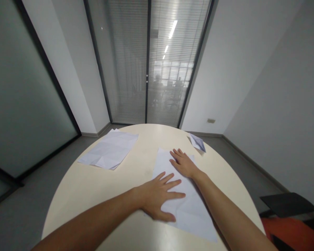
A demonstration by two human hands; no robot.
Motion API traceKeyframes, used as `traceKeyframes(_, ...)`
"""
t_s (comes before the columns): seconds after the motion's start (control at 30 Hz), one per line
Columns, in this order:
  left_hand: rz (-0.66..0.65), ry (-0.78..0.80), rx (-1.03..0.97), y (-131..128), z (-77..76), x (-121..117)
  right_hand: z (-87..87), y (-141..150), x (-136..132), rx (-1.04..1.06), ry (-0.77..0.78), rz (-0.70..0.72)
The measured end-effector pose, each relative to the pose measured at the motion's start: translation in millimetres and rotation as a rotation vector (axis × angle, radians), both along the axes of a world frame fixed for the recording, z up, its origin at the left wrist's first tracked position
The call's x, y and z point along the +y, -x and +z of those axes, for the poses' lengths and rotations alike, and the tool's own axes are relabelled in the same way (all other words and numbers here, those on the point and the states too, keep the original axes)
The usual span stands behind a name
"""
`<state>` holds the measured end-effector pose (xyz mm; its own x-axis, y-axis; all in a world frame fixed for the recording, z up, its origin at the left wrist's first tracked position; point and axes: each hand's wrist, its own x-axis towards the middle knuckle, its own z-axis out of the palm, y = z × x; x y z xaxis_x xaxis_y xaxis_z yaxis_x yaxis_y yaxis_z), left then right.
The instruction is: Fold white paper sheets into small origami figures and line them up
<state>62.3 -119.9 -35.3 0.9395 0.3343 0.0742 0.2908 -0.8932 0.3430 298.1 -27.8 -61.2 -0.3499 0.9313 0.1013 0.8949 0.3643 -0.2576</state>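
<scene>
A white sheet of paper [191, 209] with faint creases lies on the table in front of me. My left hand [161, 195] rests flat on its left part, fingers spread wide and pointing right. Farther up, my right hand [183, 163] lies on the upper right part of the same sheet, its fingers stretched out. Neither hand grips anything. Part of the sheet's left edge is hidden under my left hand, and my right forearm covers some of its right edge.
A small stack of creased white sheets [110, 148] lies at the table's far left. A folded piece of paper [197, 142] stands near the far right edge. The round cream table [94, 190] has a red and black chair [290, 230] at its right. Glass panels [146, 62] stand beyond.
</scene>
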Motion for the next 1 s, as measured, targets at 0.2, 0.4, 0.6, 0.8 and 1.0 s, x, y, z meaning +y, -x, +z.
traceKeyframes(0.2,0.071,-0.027,0.014,6,-3.6,12,-3.0,-5,2,0.044,-0.006,0.039)
traceKeyframes(0.4,0.079,-0.037,0.014,10,-4.6,17,-2.8,-6,3,-0.046,-0.05,-0.159)
traceKeyframes(0.6,0.144,-0.036,0.022,12,-4.8,20,0.1,1,-2,-0.047,-0.062,-0.072)
traceKeyframes(0.8,0.248,-0.045,0.065,11,-9.1,27,3.1,2,-5,-0.05,-0.059,-0.084)
traceKeyframes(1.0,0.389,-0.04,0.107,18,-13.3,43,6.2,11,-15,-0.033,-0.022,0.02)
